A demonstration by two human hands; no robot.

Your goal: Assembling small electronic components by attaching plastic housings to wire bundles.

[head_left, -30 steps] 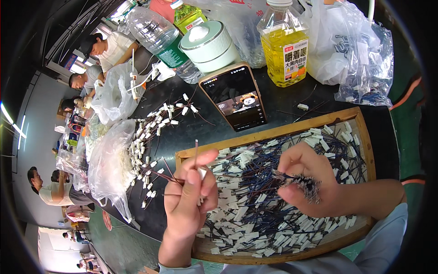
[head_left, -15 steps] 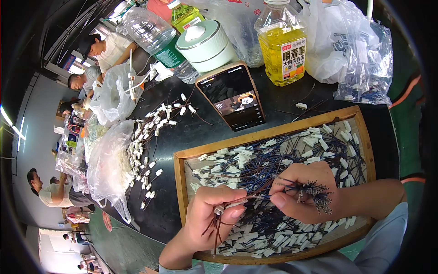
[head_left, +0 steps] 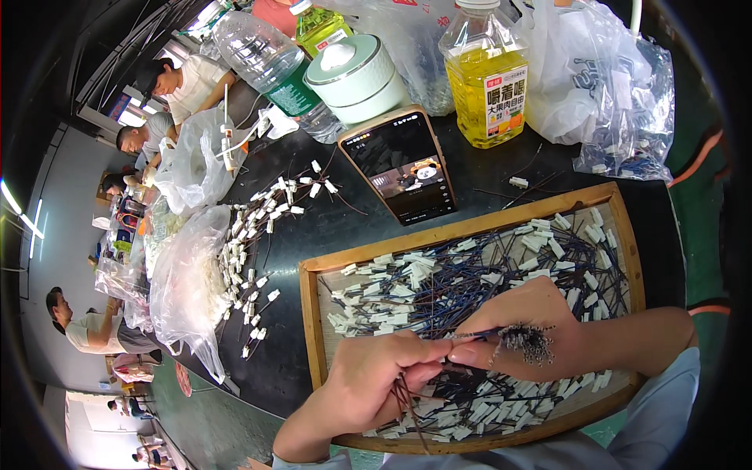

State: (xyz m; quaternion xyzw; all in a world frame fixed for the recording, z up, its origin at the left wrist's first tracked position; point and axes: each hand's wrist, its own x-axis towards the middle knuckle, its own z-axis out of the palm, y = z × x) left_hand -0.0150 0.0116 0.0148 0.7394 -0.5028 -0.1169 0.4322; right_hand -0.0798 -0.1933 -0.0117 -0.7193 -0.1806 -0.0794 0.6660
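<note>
My right hand (head_left: 540, 313) is closed around a bundle of thin dark wires with metal terminals (head_left: 526, 345) fanning out from its palm. Several brown wires (head_left: 407, 407) hang down from my closed left hand (head_left: 376, 372). The thumbs and forefingers of both hands meet above the tray, pinching at the same spot; what lies between the fingertips is mostly hidden. Under the hands, a wooden-framed tray (head_left: 312, 325) holds many blue and brown wires (head_left: 462, 286) with white connectors (head_left: 423, 269) on them.
Behind the tray a phone (head_left: 407, 168) leans on a pale green lidded container (head_left: 352, 78). A bottle of yellow drink (head_left: 487, 86) and plastic bags (head_left: 576, 78) stand at the back. Loose connectors with wires (head_left: 251, 274) lie leftward beside a plastic bag (head_left: 184, 286). Several people sit farther left.
My left hand has moved right and rolled over, bringing its fingertips against those of my right hand. The white connector seen in it before is now hidden.
</note>
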